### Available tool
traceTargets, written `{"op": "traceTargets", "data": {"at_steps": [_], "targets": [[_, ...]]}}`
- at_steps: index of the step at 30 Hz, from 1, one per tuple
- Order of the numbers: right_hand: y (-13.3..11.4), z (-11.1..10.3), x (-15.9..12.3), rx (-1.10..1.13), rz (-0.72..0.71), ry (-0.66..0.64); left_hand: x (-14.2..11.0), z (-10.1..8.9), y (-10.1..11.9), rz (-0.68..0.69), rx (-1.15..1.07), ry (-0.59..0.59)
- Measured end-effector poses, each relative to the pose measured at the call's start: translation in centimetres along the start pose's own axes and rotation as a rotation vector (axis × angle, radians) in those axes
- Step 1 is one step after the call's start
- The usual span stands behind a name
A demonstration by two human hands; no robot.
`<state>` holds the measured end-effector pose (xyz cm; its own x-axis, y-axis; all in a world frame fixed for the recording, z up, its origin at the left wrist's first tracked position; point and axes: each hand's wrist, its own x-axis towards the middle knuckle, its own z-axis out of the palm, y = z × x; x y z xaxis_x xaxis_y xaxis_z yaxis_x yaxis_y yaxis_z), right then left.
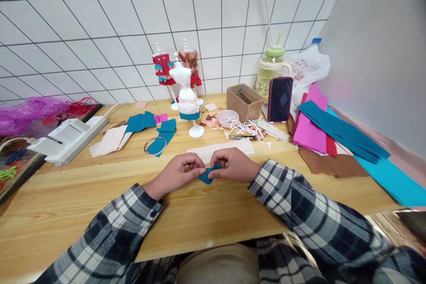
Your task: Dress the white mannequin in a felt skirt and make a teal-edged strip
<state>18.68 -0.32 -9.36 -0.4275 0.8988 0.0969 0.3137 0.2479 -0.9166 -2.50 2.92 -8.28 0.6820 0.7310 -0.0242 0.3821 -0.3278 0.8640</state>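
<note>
Over the front of the wooden table, my left hand [181, 172] and my right hand [234, 165] pinch a small teal piece of crepe paper [207, 176] between thumbs and fingertips. Just beyond them lies a pale pink paper strip [242, 147]. A white mannequin figure [185, 84] stands behind the strip, with a teal band [189, 116] around its lower edge. To the left are teal paper pieces [141, 121], a clear ring [155, 146] and a pale paper sheet [111, 140].
Paper scraps surround a small bowl [228, 118] and snips [244, 137]. Behind them are a cardboard box [244, 101], a propped phone [280, 99] and a drink jug [271, 69]. Coloured paper sheets [314, 120] lie right; a power strip [76, 138] sits left. Two dressed mannequins [163, 69] stand at the back.
</note>
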Motion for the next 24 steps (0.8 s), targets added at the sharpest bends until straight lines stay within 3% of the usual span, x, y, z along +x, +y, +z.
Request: {"op": "traceTargets", "data": {"at_steps": [4,8,11,15,21,24], "targets": [[0.1,-0.2,-0.1,0.266,0.162,-0.176,-0.2,-0.3,0.1,0.108,0.006,-0.07],[-0.2,-0.5,-0.2,0.426,0.166,-0.205,-0.3,0.2,-0.2,-0.027,-0.137,-0.15],[-0.4,-0.7,-0.2,0.433,0.094,-0.151,-0.3,0.6,-0.4,-0.102,-0.204,-0.138],[-0.3,-0.7,-0.2,0.435,0.067,-0.171,-0.3,0.5,-0.3,-0.048,-0.244,-0.124],[0.0,-1.7,-0.2,0.465,0.189,-0.309,-0.5,-0.4,0.2,-0.02,-0.212,-0.309],[0.1,-3.4,-0.4,0.371,0.283,-0.406,-0.6,-0.9,0.3,-0.057,-0.2,-0.275]]}}
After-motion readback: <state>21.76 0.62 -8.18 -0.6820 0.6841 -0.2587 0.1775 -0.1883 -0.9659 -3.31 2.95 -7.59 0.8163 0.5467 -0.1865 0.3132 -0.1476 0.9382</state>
